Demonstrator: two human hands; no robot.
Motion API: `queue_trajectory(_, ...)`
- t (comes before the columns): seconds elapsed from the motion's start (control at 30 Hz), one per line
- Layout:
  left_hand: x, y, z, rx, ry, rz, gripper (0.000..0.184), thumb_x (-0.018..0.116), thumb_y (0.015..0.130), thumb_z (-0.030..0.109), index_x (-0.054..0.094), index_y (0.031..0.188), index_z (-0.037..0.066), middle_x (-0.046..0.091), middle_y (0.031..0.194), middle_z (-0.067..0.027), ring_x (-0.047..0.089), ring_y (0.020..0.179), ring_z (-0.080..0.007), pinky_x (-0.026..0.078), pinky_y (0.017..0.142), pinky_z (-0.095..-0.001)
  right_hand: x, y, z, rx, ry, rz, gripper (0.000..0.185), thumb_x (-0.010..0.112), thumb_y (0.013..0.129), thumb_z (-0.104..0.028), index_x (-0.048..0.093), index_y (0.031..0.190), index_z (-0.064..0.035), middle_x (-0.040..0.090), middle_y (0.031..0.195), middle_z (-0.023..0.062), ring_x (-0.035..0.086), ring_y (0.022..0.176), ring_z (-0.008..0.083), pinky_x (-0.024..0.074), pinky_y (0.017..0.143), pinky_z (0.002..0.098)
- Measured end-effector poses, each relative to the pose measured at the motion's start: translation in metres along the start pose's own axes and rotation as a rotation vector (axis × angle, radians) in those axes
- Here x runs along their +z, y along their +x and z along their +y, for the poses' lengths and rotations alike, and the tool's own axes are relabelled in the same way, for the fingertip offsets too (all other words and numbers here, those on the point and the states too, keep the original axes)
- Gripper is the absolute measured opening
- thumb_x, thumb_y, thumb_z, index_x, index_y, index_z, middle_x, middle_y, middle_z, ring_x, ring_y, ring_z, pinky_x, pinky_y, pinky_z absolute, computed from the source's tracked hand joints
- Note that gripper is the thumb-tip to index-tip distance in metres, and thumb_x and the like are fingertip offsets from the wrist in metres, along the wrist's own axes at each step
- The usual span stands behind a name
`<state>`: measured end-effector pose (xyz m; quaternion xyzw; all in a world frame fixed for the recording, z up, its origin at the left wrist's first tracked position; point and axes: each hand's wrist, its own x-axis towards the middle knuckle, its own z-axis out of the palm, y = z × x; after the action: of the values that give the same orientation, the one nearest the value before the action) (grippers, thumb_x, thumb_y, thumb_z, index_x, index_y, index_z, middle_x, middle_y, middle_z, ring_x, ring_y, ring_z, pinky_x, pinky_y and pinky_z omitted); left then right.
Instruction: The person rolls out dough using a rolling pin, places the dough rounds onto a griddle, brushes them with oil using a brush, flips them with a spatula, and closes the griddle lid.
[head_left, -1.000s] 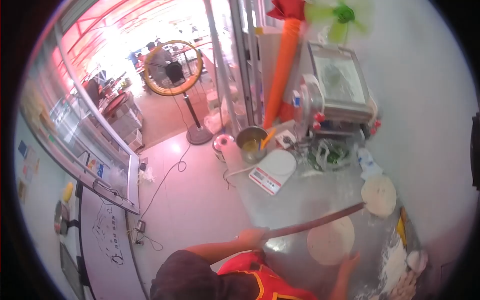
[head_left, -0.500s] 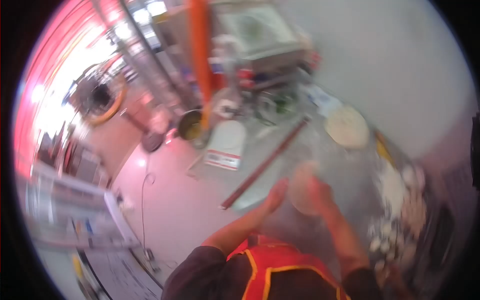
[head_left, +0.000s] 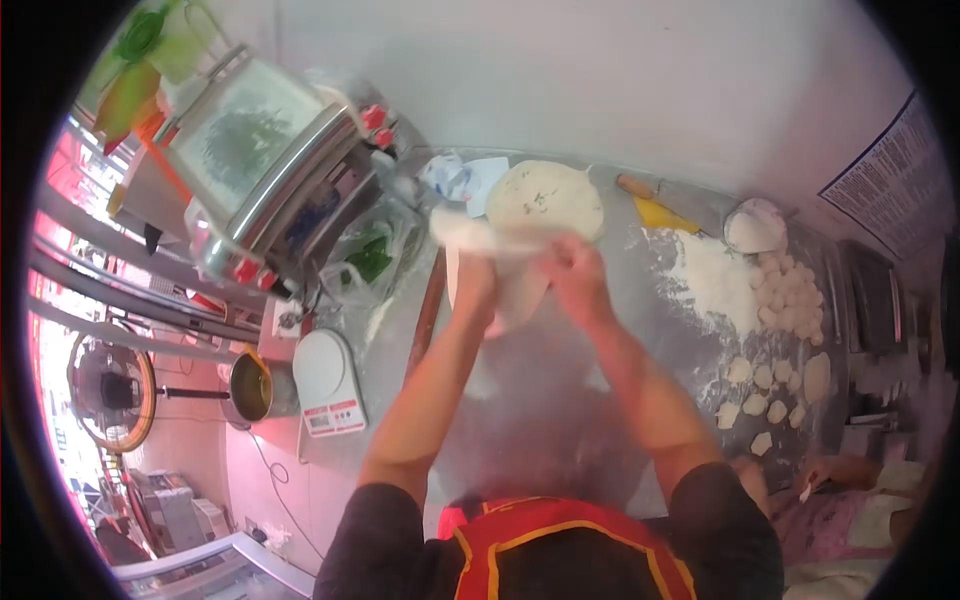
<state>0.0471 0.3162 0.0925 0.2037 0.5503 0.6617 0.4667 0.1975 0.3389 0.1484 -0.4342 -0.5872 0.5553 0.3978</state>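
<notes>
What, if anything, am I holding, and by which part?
A thin sheet of dough: the right hand grips its right edge, while the left hand is against its left part; blur hides that hand's exact grip.

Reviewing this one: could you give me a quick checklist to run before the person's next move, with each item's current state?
1. Dough sheet supported: ok, left hand and right hand are both at it.
2. Sheet spread flat: not ok, it hangs unevenly.
3. Sheet free of tears: cannot tell, it is blurred.
4. Long brown rod out of the hands: ok, it lies by the left forearm, partly hidden.
5. Sheet apart from the speckled dough round: cannot tell, they overlap in this view.
6. Scale pan bare: ok.
</notes>
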Motion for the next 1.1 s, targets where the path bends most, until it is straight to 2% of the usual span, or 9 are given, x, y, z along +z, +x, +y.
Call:
queue_trajectory(0.07,0.023,0.062,-0.008,0.121,0.510,-0.092,0.056,0.049,0.094,0.034,0.039,0.137,0.000,0.046,0.134,-0.0209,0.045,0.124,-0.0344,0.038,0.102,-0.0425,-0.032,0.068,0.040,0.076,0.198,0.115,0.024,0.066,0.082,-0.010,0.062,0.102,0.0030,0.067,0.084,0.0094,0.065,0.072,0.0159,0.0512,0.058,0.0270)
queue_trajectory(0.23,0.039,0.143,-0.074,0.553,1.327,-0.158,0.063,0.049,0.094,0.039,0.032,0.144,0.004,0.031,0.146,-0.0276,0.030,0.134,-0.0466,0.026,0.108,-0.0549,-0.087,0.167,0.157,0.007,-0.656,0.580,0.048,0.071,0.082,-0.033,0.061,0.112,0.0027,0.067,0.090,0.0146,0.066,0.081,0.0217,0.0527,0.069,0.0328)
queue_trajectory(0.33,0.051,0.138,-0.070,0.659,1.313,-0.125,0.060,0.048,0.095,0.039,0.035,0.144,0.007,0.033,0.145,-0.0298,0.029,0.136,-0.0449,0.022,0.110,-0.0530,-0.098,0.189,0.176,0.325,-0.288,0.238,0.057,0.070,0.081,-0.041,0.060,0.115,0.0035,0.066,0.098,0.0172,0.066,0.084,0.0235,0.0522,0.074,0.0345)
queue_trajectory(0.53,0.055,0.188,-0.089,0.831,1.297,-0.163,0.057,0.051,0.094,0.034,0.037,0.143,0.009,0.032,0.145,-0.0285,0.030,0.134,-0.0473,0.025,0.108,-0.0576,-0.074,0.184,0.136,0.266,-0.277,0.339,0.053,0.077,0.076,-0.027,0.056,0.110,0.0085,0.064,0.104,0.0181,0.065,0.084,0.0248,0.0530,0.072,0.0376)
queue_trajectory(0.63,0.063,0.178,-0.082,0.682,1.117,-0.123,0.054,0.052,0.095,0.032,0.041,0.140,0.005,0.034,0.145,-0.0289,0.031,0.133,-0.0479,0.025,0.110,-0.0538,-0.082,0.201,0.156,0.288,-0.085,0.373,0.050,0.083,0.067,-0.021,0.059,0.099,0.0077,0.067,0.092,0.0201,0.067,0.078,0.0259,0.0528,0.069,0.0371)
queue_trajectory(0.73,0.052,0.163,-0.089,0.697,0.932,-0.093,0.053,0.051,0.095,0.028,0.041,0.139,0.001,0.036,0.144,-0.0279,0.032,0.134,-0.0455,0.024,0.112,-0.0491,-0.089,0.200,0.134,0.404,0.137,0.214,0.048,0.080,0.072,-0.010,0.054,0.108,0.0078,0.063,0.097,0.0154,0.064,0.082,0.0248,0.0532,0.068,0.0384)
queue_trajectory(0.93,0.046,0.138,-0.097,0.615,0.782,-0.037,0.050,0.050,0.095,0.022,0.041,0.139,-0.002,0.037,0.145,-0.0251,0.032,0.137,-0.0391,0.021,0.114,-0.0446,-0.100,0.217,0.127,0.589,0.028,0.198,0.027,0.077,0.074,-0.005,0.062,0.094,0.0052,0.067,0.089,0.0149,0.066,0.076,0.0228,0.0527,0.066,0.0380)
queue_trajectory(1.03,0.047,0.137,-0.094,0.563,0.737,-0.043,0.050,0.050,0.095,0.021,0.042,0.138,-0.002,0.039,0.144,-0.0241,0.033,0.136,-0.0384,0.022,0.114,-0.0432,-0.096,0.212,0.116,0.632,0.452,0.051,0.030,0.077,0.076,-0.008,0.062,0.097,0.0070,0.067,0.093,0.0126,0.066,0.082,0.0232,0.0525,0.069,0.0375)
queue_trajectory(1.1,0.046,0.136,-0.091,0.555,0.721,-0.040,0.049,0.050,0.095,0.020,0.043,0.138,-0.002,0.040,0.143,-0.0234,0.034,0.136,-0.0375,0.024,0.113,-0.0424,-0.092,0.213,0.105,0.639,0.351,0.029,0.032,0.078,0.075,-0.010,0.063,0.099,0.0048,0.067,0.097,0.0112,0.065,0.087,0.0223,0.0524,0.071,0.0373)
